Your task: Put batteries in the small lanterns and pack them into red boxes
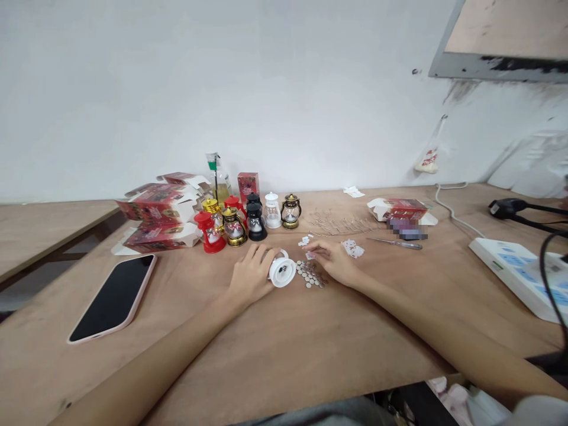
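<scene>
My left hand (pixel 252 273) is closed around a white miniature lantern (pixel 282 273), tipped so that its round base faces me. Inside the base's opening is a small dark and metallic part. Just to the right, my right hand (pixel 333 259) has its thumb and fingertips drawn together above several silver button cells (pixel 310 276). A small white piece (pixel 309 256) shows right under those fingertips; whether they grip it I cannot tell. Small white plastic pieces (pixel 352 248) lie in a pile beyond the right hand, with a few more near its fingertips.
Several miniature lanterns (pixel 235 227) stand behind my left hand, beside red cardboard boxes (pixel 160 213) and a bottle (pixel 220 183). A phone (pixel 113 299) lies at left. Thin metal wires (pixel 344 225), a screwdriver (pixel 394 243), another red box (pixel 399 208) and a power strip (pixel 521 272) are at right.
</scene>
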Demonstrator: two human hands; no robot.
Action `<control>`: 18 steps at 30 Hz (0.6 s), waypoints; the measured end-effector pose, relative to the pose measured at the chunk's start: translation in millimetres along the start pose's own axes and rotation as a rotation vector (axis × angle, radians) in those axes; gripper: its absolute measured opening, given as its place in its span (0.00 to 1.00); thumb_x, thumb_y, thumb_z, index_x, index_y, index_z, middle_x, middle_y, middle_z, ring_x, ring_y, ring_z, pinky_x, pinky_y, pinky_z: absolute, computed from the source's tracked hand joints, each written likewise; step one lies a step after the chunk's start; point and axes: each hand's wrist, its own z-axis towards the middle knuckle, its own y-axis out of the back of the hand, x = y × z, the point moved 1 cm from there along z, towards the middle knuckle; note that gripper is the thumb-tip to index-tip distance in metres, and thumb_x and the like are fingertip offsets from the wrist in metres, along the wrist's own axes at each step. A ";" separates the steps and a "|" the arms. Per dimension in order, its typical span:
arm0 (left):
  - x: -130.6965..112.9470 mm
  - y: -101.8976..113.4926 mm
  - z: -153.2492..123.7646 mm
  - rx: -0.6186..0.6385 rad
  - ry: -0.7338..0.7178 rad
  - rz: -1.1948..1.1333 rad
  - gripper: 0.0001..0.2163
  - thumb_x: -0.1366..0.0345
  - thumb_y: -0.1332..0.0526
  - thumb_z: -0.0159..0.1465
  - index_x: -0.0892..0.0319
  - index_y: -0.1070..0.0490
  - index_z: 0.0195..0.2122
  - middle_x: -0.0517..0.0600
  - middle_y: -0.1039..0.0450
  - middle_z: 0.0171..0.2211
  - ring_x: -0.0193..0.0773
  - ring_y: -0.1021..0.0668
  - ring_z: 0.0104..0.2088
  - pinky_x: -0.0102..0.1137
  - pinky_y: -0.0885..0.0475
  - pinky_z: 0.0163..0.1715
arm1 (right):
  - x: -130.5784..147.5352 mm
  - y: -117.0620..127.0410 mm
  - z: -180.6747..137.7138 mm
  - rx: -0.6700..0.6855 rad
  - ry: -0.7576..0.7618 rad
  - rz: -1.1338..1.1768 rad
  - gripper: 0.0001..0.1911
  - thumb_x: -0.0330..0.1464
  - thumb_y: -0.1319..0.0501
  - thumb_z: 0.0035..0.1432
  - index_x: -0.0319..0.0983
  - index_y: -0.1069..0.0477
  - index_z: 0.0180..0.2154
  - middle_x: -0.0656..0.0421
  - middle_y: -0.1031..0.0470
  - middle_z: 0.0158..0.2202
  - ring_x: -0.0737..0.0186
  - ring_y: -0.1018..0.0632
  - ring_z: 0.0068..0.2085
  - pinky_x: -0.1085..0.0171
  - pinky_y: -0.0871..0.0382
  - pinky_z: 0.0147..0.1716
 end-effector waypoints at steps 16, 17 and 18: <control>0.8 -1.2 0.2 -0.050 -0.024 -0.010 0.18 0.61 0.39 0.57 0.59 0.33 0.48 0.54 0.28 0.44 0.45 0.28 0.44 0.32 0.30 0.28 | 7.2 0.3 -1.1 -0.142 0.022 0.024 0.06 0.35 0.38 0.55 0.40 0.25 0.32 0.57 0.25 0.33 0.63 0.23 0.36 0.62 0.27 0.37; 0.9 -1.4 0.2 -0.050 -0.018 -0.011 0.18 0.61 0.38 0.57 0.59 0.33 0.48 0.54 0.28 0.43 0.45 0.28 0.44 0.31 0.30 0.28 | 7.9 -1.9 -1.9 -0.158 0.011 0.069 0.06 0.36 0.37 0.55 0.40 0.25 0.31 0.57 0.26 0.33 0.63 0.23 0.36 0.62 0.27 0.37; 1.1 -1.6 0.2 -0.054 -0.010 -0.011 0.18 0.60 0.38 0.57 0.59 0.33 0.48 0.53 0.28 0.43 0.45 0.28 0.44 0.31 0.30 0.27 | 8.8 -4.3 -2.7 -0.176 0.003 0.108 0.07 0.37 0.36 0.54 0.40 0.25 0.31 0.57 0.26 0.34 0.63 0.23 0.37 0.62 0.26 0.38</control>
